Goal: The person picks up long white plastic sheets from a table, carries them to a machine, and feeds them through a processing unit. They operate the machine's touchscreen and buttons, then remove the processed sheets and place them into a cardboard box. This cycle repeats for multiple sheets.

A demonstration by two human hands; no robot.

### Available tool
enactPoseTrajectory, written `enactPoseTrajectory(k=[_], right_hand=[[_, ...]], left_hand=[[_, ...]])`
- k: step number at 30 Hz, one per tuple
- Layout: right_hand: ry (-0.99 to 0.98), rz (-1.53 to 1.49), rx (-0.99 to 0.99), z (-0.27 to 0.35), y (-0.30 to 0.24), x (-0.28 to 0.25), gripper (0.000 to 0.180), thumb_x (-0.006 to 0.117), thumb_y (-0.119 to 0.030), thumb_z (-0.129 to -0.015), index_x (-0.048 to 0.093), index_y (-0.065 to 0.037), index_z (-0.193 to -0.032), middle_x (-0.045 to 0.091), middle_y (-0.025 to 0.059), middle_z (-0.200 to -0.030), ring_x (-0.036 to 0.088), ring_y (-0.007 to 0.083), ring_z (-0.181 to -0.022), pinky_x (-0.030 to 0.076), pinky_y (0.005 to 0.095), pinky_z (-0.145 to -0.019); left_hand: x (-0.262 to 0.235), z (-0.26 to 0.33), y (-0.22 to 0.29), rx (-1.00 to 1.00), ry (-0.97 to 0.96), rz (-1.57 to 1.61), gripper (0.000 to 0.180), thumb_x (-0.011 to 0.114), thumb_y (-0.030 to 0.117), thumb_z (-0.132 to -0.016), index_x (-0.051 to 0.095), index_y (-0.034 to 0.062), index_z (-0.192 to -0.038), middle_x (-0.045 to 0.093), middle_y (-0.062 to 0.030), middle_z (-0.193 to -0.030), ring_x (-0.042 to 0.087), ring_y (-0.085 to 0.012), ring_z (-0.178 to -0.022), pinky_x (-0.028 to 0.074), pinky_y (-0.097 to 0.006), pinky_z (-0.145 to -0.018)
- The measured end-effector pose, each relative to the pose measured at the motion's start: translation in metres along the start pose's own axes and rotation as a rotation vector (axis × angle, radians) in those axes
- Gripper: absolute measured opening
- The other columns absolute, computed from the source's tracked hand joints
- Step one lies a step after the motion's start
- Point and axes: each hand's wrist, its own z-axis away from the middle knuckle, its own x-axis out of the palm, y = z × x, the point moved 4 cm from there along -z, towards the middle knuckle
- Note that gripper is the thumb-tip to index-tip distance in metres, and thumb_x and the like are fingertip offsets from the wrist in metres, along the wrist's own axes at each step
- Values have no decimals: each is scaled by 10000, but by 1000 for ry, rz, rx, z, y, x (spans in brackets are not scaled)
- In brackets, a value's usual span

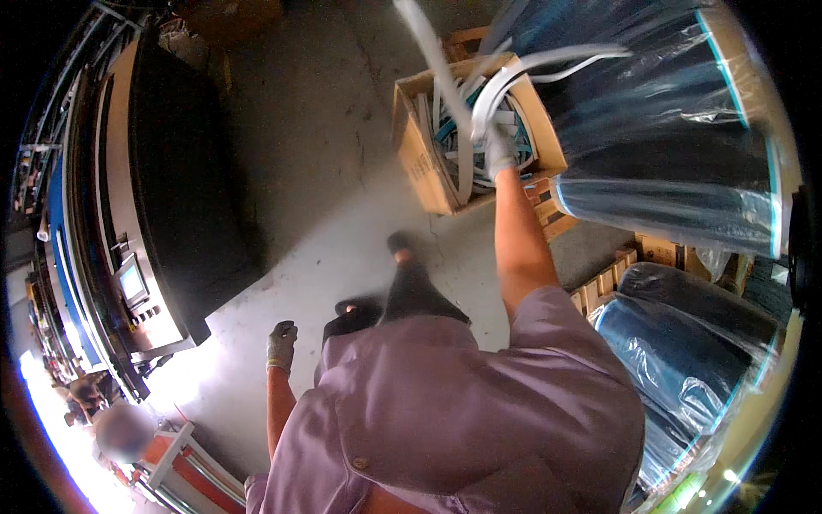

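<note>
My right hand (499, 156), in a light work glove, reaches forward over a cardboard box (415, 163). Its fingers are closed around a bunch of long, bendy white-grey strips (488, 101), whose ends fan out past the box's far and right sides, blurred by motion. Inside the box lie more strips (524, 128), grey, white and some teal, in a tangle. My left hand (281, 346), gloved with dark fingertips, hangs low at my left side above the floor. Its fingers are curled together, and nothing shows in them.
The box stands by a wooden pallet (561, 227). Large dark rolls (659, 206) in clear wrap with blue edges line the right, with more wrapped rolls (685, 351) nearer. A long machine (158, 206) with a small screen stands left. A person (83, 394) is at the far lower left.
</note>
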Motion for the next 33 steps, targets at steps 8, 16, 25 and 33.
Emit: enactPoseTrajectory(k=[8,16,25,33], right_hand=[[-53,1386,548,-79,244,-80,318,526,-280,-916,618,-129,-1181,675,52,-1099,663,220,-948,534,363,-645],[-303,1731,500,-52,210,-27,320,481,-277,-943,623,-129,-1190,630,88,-1213,631,263,-1049,526,404,-781],[-133,1869,286,-8,165,21,312,430,-255,-966,699,-116,-1038,693,110,-1054,673,256,-964,531,408,-715],[560,1582,-55,65,160,59,282,433,-231,-944,680,-101,-987,688,114,-983,674,242,-860,512,377,-651]], left_hand=[[12,16,31,-72,-77,-153,302,630,212,-840,646,33,-1082,692,-102,-858,626,-152,-718,504,-296,-671],[13,24,26,-91,-43,-170,346,619,260,-844,638,36,-1108,697,-137,-948,667,-219,-897,514,-329,-783],[3,42,8,-80,60,-31,299,613,252,-867,643,57,-1092,698,-114,-933,658,-200,-817,508,-320,-730],[-23,98,-152,-210,209,489,232,602,139,-881,635,12,-1071,645,-37,-876,574,-107,-725,476,-256,-675]])
